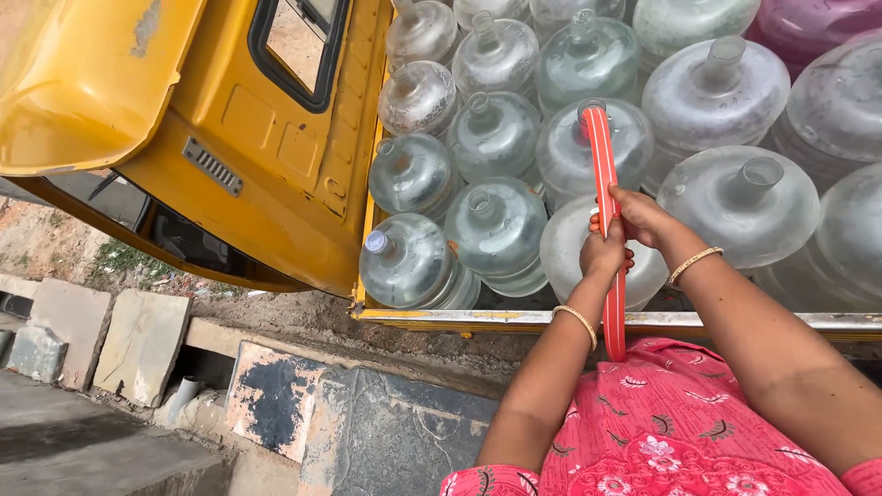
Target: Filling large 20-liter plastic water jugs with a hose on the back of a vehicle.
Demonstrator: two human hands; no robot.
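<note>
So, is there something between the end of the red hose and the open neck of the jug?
Nothing visible. Both hands, left hand and right hand, grip the red hose, and its far end already sits at the neck of a clear water jug. No cap shows there.

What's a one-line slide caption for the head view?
Both hands, left and right, grip a red hose fed into a jug among clear jugs on a yellow truck.

No packages, labels, signs or screens show anywhere in this view
</note>
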